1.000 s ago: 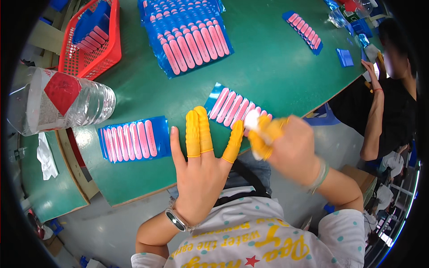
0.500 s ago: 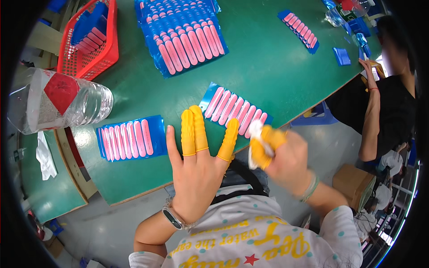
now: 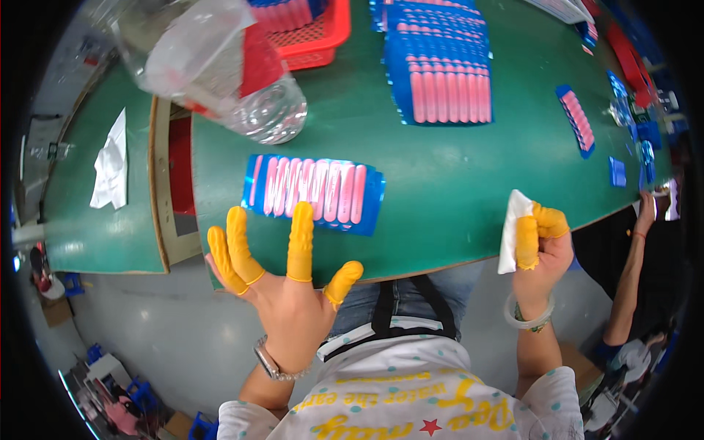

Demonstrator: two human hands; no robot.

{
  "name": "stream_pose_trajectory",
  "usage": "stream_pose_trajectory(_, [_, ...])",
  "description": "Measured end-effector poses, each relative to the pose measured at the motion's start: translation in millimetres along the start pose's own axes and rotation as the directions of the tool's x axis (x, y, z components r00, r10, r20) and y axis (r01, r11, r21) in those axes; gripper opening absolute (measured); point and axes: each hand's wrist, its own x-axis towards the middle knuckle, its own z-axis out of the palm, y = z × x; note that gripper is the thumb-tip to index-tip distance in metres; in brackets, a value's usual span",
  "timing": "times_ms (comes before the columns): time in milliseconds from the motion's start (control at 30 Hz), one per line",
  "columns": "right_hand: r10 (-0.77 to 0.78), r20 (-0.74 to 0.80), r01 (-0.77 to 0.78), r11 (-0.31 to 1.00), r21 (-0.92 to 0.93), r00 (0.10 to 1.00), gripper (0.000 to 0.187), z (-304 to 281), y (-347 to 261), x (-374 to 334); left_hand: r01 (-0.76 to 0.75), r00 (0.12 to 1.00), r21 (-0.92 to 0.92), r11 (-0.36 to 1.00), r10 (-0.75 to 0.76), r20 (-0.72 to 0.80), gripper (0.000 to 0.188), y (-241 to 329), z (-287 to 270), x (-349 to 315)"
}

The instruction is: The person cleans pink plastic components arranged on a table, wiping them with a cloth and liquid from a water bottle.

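My left hand (image 3: 290, 308) is spread wide, with ribbed yellow finger cots on the fingers and thumb. One fingertip reaches the near edge of a blue sheet of pink rounded strips (image 3: 315, 191), or hovers just over it; which, I cannot tell. The sheet's shiny cover catches the light, and a separate pink strip edge shows at its left end, perhaps from another sheet beneath. Farther right, my right hand (image 3: 543, 249), also in yellow finger cots, pinches a folded white cloth (image 3: 515, 231) above the table's front edge.
A large clear plastic bottle (image 3: 271, 110) stands behind the sheet, near a red basket (image 3: 312, 51) holding similar sheets. Stacked sheets (image 3: 451, 88) lie farther back, another small stack (image 3: 577, 121) to the right. A co-worker's arm (image 3: 627, 271) is at the far right.
My view has swung left. The sheet that lay between my hands is gone from that spot. My left hand is now by the left sheet, fingers spread wider; my right hand still holds the cloth.
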Motion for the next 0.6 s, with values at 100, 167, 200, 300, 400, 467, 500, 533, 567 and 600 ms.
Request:
stream_pose_trajectory(100, [-0.041, -0.08, 0.044, 0.998, 0.045, 0.996, 0.017, -2, 7, 9, -0.101, 0.993, -0.092, 0.991, 0.095, -0.064, 0.072, 11, 3, 3])
stream_pose_trajectory(167, [-0.014, -0.104, 0.026, 0.993, 0.115, 0.994, 0.017, -5, 5, 14, -0.141, 0.99, -0.147, 0.979, 0.138, -0.033, 0.073, 39, -2, 20])
stream_pose_trajectory(200, [-0.025, -0.104, 0.037, 0.993, 0.109, 0.994, 0.017, -6, 8, 13, -0.195, 0.98, -0.205, 0.959, 0.198, -0.003, 0.073, 53, 0, 32])
stream_pose_trajectory(300, [0.036, -0.061, -0.026, 0.987, 0.156, 0.998, 0.021, -6, 9, 3, -0.207, 0.977, -0.304, 0.93, 0.182, -0.11, 0.07, 88, 18, 65])
stream_pose_trajectory(400, [-0.021, -0.028, 0.023, 0.996, 0.086, 0.999, 0.024, -13, 4, -7, -0.264, 0.955, -0.171, 0.949, 0.232, -0.183, 0.069, 101, 36, 81])
stream_pose_trajectory(467, [-0.026, -0.027, 0.028, 0.997, 0.067, 0.999, 0.023, -21, 6, -6, -0.261, 0.96, -0.178, 0.949, 0.235, -0.154, 0.066, 102, 34, 77])
stream_pose_trajectory(500, [-0.022, -0.033, 0.024, 0.998, 0.053, 0.999, 0.024, -24, 6, -4, -0.284, 0.955, -0.192, 0.939, 0.261, -0.137, 0.066, 100, 33, 71])
stream_pose_trajectory(533, [-0.017, -0.038, 0.019, 0.999, 0.041, 0.999, 0.025, -26, 6, -2, -0.307, 0.95, -0.206, 0.929, 0.287, -0.12, 0.066, 98, 32, 66])
stream_pose_trajectory(567, [-0.013, -0.047, 0.015, 0.999, 0.035, 0.999, 0.025, -26, 5, 1, -0.298, 0.955, -0.235, 0.925, 0.284, -0.091, 0.066, 97, 29, 60])
stream_pose_trajectory(600, [-0.004, -0.046, 0.007, 0.997, 0.077, 0.999, 0.024, -23, 2, 5, -0.3, 0.954, -0.235, 0.925, 0.287, -0.09, 0.066, 95, 27, 56])
